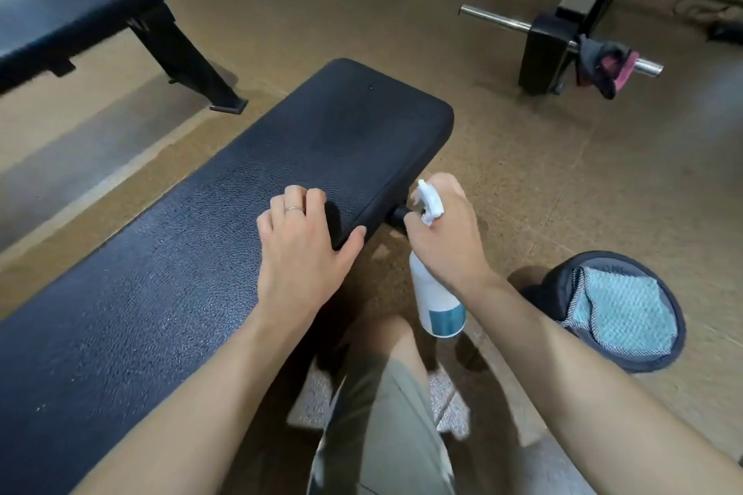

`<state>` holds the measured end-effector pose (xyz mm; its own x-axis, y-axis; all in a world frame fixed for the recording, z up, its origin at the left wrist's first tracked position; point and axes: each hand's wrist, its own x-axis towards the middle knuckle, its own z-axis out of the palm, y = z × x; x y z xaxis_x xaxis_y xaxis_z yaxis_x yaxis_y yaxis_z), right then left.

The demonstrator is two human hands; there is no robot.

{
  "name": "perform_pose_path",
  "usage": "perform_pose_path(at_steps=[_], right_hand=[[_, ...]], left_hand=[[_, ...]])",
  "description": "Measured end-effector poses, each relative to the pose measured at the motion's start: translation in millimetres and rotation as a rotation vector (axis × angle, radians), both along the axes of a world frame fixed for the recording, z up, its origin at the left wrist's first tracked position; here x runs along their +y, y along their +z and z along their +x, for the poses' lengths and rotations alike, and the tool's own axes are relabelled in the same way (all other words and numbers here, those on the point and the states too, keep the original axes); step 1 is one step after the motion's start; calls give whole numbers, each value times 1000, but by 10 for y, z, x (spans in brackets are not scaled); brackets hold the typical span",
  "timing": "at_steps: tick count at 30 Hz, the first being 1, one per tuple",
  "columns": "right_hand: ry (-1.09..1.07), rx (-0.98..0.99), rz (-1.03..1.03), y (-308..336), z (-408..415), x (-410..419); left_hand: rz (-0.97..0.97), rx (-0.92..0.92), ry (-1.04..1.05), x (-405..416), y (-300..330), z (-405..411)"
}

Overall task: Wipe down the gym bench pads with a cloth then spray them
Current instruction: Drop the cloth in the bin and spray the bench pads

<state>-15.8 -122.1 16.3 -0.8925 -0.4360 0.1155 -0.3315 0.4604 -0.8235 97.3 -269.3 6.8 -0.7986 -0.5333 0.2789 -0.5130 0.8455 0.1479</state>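
**Listener:** What is in front of you?

**Operator:** I see a black padded gym bench point(209, 237) running from lower left to upper centre over a brown floor point(522, 181). My left hand point(303, 239) rests on the pad near its right edge, fingers bent with their tips on the vinyl, thumb over the edge, holding nothing.

**Listener:** And the other hand?

**Operator:** My right hand point(444, 231) grips a white spray bottle point(436, 293) just beside the bench, fingers wrapped round its neck, white nozzle point(429, 201) poking out above.

**Listener:** Where is the cloth?

**Operator:** A light blue cloth point(625, 311) lies in a round dark bag point(563, 285) on the floor to my right. A second bench point(72, 12) stands upper left; a chrome bar point(498, 22) upper right.
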Motion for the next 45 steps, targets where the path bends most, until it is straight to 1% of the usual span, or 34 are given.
perform_pose_path(at_steps=[2, 4, 7, 11, 13, 16, 20, 22, 25, 27, 29, 31, 33, 36, 41, 45], right_hand=[[-15, -23, -19, 50, -52, -82], [-36, -55, 3, 73, -110, -156], [-101, -85, 62, 82, -171, -234], [-148, -59, 160, 130, -199, -204], [-112, -91, 128, 155, -229, -154], [7, -136, 36, 159, -251, -80], [151, -85, 72, 79, -110, 40], [185, -65, 85, 38, -44, 114], [172, -150, 151, 23, 20, 214], [219, -145, 192, 20, 108, 262], [286, -106, 171, 42, 191, 277], [359, -89, 105, 53, 233, 259], [409, -55, 54, 46, 276, 201], [416, -51, 32, -1, 402, 73], [449, -106, 66, -92, 648, -50], [485, -150, -34, -169, 836, -68]], left_hand=[[17, 11, 3, -4, -6, -2], [15, 13, 5, -9, -12, -16], [18, 8, 14, -5, -27, -18], [18, 26, 8, 1, -26, 2], [9, 15, 16, -4, -35, -13], [-20, -13, 48, -17, -43, -59], [-63, -23, 75, 26, 7, -62], [-112, -12, 103, 69, 60, 44], [-190, 13, 208, 133, 123, 492], [-214, 10, 333, 154, 122, 988], [-221, -4, 453, 141, 109, 1439], [-201, -34, 508, 118, 91, 1629], [-184, -64, 488, 105, 63, 1601], [-190, -44, 482, 114, 52, 1525], [-250, -70, 480, 85, -8, 1560], [-272, -45, 467, 102, -31, 1559]])
